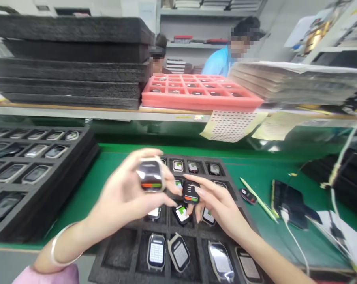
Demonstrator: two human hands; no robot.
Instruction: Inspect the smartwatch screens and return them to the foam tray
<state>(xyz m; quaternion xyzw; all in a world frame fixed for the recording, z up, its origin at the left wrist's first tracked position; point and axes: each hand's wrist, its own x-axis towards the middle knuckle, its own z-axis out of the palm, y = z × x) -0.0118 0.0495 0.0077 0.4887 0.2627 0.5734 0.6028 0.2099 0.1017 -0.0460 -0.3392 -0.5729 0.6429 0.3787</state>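
Observation:
My left hand (128,197) is raised above the black foam tray (122,256) and grips a smartwatch body (150,175) whose lit screen shows a red and green bar. My right hand (218,205) pinches a second, darker watch body (191,192) with a similar lit screen, just right of the first. Both hands hover over the tray, where several watch bodies (156,251) lie in foam pockets, some with white or green screens. A bangle circles my left wrist.
A second black tray of watches (27,173) sits at the left. On the shelf behind are stacked black foam sheets (72,59), a red compartment tray (196,92) and papers. A green pen (257,199), a dark device and white cables lie right. Two people are behind.

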